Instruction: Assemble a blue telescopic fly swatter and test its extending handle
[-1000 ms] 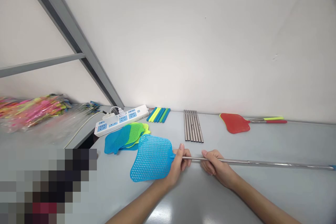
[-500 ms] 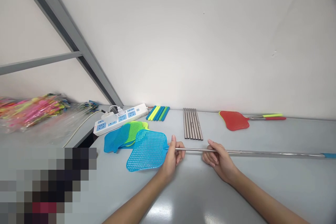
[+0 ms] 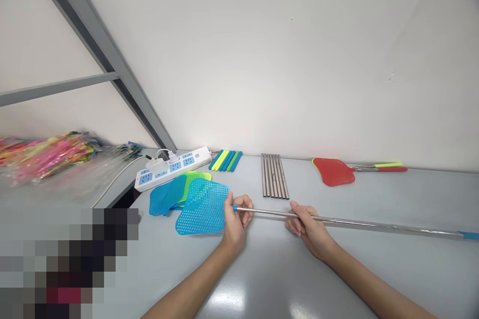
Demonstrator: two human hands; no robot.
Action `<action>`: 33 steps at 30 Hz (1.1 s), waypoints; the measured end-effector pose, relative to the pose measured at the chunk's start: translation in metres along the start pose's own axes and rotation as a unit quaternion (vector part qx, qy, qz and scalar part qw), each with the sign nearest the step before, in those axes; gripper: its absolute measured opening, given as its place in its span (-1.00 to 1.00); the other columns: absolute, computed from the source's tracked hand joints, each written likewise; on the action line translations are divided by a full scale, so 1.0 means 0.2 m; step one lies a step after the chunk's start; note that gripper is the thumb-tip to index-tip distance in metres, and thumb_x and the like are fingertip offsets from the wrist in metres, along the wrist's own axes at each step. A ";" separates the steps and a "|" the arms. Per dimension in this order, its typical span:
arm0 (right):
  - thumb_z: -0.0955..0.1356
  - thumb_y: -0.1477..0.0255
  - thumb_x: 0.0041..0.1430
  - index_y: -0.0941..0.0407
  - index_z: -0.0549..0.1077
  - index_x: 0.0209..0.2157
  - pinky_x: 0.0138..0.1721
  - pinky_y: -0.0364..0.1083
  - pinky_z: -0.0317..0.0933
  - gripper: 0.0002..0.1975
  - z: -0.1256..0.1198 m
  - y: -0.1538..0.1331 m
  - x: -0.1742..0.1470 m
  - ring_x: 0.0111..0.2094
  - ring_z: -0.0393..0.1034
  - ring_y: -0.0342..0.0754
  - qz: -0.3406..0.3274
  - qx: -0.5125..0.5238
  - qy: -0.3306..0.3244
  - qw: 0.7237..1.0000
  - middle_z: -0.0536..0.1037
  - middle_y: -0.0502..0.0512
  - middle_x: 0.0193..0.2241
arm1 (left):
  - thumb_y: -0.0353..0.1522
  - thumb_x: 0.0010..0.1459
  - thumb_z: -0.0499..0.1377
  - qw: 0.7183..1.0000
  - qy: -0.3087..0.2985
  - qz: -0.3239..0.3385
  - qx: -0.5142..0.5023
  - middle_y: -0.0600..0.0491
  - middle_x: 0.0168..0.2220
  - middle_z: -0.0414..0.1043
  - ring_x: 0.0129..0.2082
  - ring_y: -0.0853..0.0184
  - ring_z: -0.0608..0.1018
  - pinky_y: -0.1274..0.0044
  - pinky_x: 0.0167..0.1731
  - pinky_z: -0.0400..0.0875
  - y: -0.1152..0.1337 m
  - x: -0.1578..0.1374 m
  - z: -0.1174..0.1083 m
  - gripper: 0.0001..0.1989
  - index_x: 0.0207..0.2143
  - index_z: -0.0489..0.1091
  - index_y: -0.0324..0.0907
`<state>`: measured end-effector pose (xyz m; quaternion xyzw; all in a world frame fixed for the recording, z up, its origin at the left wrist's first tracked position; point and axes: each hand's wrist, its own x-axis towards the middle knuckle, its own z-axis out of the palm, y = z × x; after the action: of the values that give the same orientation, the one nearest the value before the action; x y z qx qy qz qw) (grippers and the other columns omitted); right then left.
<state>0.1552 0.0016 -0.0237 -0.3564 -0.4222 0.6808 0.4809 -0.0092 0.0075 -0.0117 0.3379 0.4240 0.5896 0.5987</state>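
A blue fly swatter (image 3: 206, 207) with a perforated head and a long, drawn-out metal rod spans the table from left to right. My left hand (image 3: 236, 219) is closed around the neck, where the head joins the rod. Farther along, my right hand (image 3: 309, 227) grips the metal rod between thumb and fingers. At the far right the blue handle (image 3: 469, 235) runs out of the picture. Just behind the held head lie loose swatter heads, blue (image 3: 164, 197) and green (image 3: 191, 184). Several metal tubes (image 3: 275, 177) rest in a row beyond my hands.
Coloured handle sleeves (image 3: 226, 160) lie beside a white power strip (image 3: 174, 167) near the wall. A finished-looking red fly swatter (image 3: 334, 172) sits at the back right, over a yellow one. Bagged colourful items (image 3: 56, 157) are heaped at left. A grey metal frame (image 3: 116, 75) stands behind.
My left hand and the swatter head have moved left and slightly up. The rod now tilts down more toward the right. My right hand has shifted only slightly left.
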 end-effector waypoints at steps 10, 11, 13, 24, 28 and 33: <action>0.14 0.22 0.11 0.13 0.11 -0.86 -0.63 -0.13 -0.17 -0.48 -0.01 0.04 0.00 -0.72 -0.01 -0.20 -0.030 -0.059 0.004 0.998 -0.01 -0.10 -0.85 | -0.07 0.04 -0.17 1.000 -0.016 -0.004 0.022 0.20 -0.86 -0.10 -0.82 0.54 -0.01 0.61 -0.77 -0.21 0.00 0.03 0.00 -0.50 -0.75 0.14 -0.22; 0.13 0.22 0.10 0.13 0.11 -0.86 -0.63 -0.13 -0.16 -0.47 -0.01 0.04 0.00 -0.73 -0.01 -0.21 -0.029 -0.063 0.007 0.998 0.00 -0.09 -0.85 | -0.08 0.05 -0.17 1.000 -0.015 -0.006 0.024 0.20 -0.86 -0.10 -0.82 0.54 -0.01 0.61 -0.77 -0.21 0.00 0.04 0.00 -0.50 -0.75 0.14 -0.22; 0.13 0.21 0.10 0.13 0.11 -0.86 -0.63 -0.14 -0.16 -0.47 -0.01 0.04 0.00 -0.73 0.00 -0.21 -0.027 -0.065 0.011 0.997 0.02 -0.09 -0.85 | -0.08 0.05 -0.17 0.999 -0.014 -0.011 0.029 0.20 -0.86 -0.10 -0.82 0.54 -0.01 0.61 -0.77 -0.21 0.00 0.04 0.00 -0.51 -0.74 0.14 -0.22; 0.15 0.22 0.09 0.13 0.11 -0.86 -0.64 -0.14 -0.16 -0.48 0.00 0.03 0.00 -0.74 -0.02 -0.22 -0.016 -0.044 0.018 0.999 0.02 -0.09 -0.86 | -0.07 0.01 -0.15 0.998 -0.010 -0.023 0.055 0.21 -0.87 -0.08 -0.82 0.54 0.00 0.62 -0.78 -0.19 0.00 0.03 0.00 -0.53 -0.72 0.18 -0.22; 0.14 0.22 0.10 0.13 0.11 -0.86 -0.63 -0.14 -0.14 -0.48 -0.01 0.03 0.00 -0.74 -0.02 -0.21 -0.015 -0.044 0.012 0.999 0.02 -0.09 -0.86 | -0.09 0.01 -0.14 0.998 -0.017 -0.030 0.054 0.20 -0.86 -0.07 -0.82 0.53 0.00 0.62 -0.78 -0.20 0.00 0.03 0.00 -0.56 -0.71 0.18 -0.22; 0.08 0.21 0.13 0.14 0.17 -0.82 -0.62 -0.14 -0.08 -0.47 -0.02 0.02 -0.01 -0.72 0.06 -0.19 -0.006 -0.054 -0.051 0.997 0.10 -0.05 -0.83 | -0.20 0.01 -0.12 0.994 -0.085 -0.061 0.033 0.22 -0.88 -0.09 -0.82 0.54 -0.03 0.61 -0.72 -0.11 0.01 0.02 0.00 -0.62 -0.72 0.18 -0.22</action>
<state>0.1575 -0.0004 -0.0291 -0.3443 -0.4844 0.6715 0.4426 -0.0094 0.0112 -0.0105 0.3800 0.4108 0.5071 0.6555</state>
